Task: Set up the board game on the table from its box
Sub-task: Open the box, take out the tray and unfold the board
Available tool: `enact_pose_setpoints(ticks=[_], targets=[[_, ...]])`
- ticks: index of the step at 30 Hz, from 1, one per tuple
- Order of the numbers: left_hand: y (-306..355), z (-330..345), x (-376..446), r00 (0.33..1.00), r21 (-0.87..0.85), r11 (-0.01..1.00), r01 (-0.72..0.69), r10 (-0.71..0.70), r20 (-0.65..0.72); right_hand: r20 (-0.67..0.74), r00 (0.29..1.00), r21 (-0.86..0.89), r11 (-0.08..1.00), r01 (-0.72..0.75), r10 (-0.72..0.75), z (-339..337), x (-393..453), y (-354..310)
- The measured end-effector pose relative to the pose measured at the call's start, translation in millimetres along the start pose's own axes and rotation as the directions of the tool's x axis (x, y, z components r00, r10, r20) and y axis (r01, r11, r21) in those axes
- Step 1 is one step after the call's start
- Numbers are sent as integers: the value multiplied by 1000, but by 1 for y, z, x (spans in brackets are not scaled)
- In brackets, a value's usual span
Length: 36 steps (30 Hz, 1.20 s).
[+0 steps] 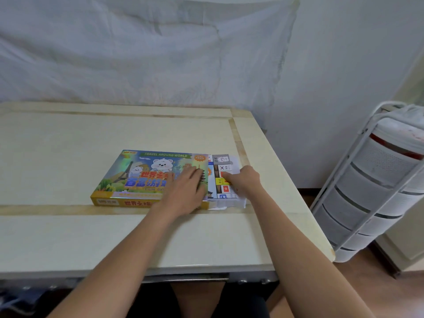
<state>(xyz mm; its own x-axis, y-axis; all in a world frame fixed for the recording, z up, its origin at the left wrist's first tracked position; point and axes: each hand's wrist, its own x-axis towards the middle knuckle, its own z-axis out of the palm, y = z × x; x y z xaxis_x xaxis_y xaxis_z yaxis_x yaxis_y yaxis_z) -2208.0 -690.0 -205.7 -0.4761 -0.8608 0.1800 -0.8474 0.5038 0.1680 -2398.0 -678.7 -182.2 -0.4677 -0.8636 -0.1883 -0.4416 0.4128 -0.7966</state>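
- Nearest me, both my bare forearms reach out over the near edge of the pale table [68,244], whose front strip lies bare between that edge and the box.
- My left hand [186,190] lies flat on the lid of the game box [137,177], fingers straight and spread, pressing on its right end; nothing is curled round anything.
- The game box lies flat, a little right of the table's middle, its near long side along a tan seam that runs across the tabletop.
- My right hand [244,180] sits just beside the left one, at the box's open right end, its fingers bent down onto the folded game board [221,177] that sticks out there; I cannot tell whether they pinch it or only press on it.
- The game board shows coloured squares and small flags; white sheets [231,201] lie under it and reach toward the table's right edge.
- The right edge is near the board; beyond it stands a white drawer tower [371,191].
- To the left and behind the box the tabletop lies open, up to the far edge.
- Behind that hangs a wrinkled white cloth [137,53].
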Motion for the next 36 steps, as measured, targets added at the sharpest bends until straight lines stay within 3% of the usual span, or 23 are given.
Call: enact_pose_setpoints(ticks=[3,18,21,23,26,27,29,36], targets=[[0,9,-6,998,67,998,17,-21,53,-61,998,-26,1000,13,-15,2,-3,-2],[-66,-16,-60,993,80,991,110,-112,27,-165,986,-49,998,-30,22,-22,-23,15],[-64,-17,-58,992,68,990,124,-125,13,-180,983,-338,937,-90,29,-14,-30,9],[-57,-17,-54,991,66,989,131,-132,-3,-175,968,-519,852,65,-180,-1,-38,-1],[-52,-13,-51,989,67,987,145,-144,-21,94,833,-585,647,489,-545,28,-53,-14],[-52,-12,-51,989,62,987,145,-144,-25,184,803,-587,592,552,-566,39,-58,-15],[-55,-9,-51,989,62,987,147,-145,-34,284,820,-593,581,558,-497,54,-62,-11],[-78,-11,-62,986,118,980,162,-157,-52,259,848,-655,561,506,-462,60,-58,2]])
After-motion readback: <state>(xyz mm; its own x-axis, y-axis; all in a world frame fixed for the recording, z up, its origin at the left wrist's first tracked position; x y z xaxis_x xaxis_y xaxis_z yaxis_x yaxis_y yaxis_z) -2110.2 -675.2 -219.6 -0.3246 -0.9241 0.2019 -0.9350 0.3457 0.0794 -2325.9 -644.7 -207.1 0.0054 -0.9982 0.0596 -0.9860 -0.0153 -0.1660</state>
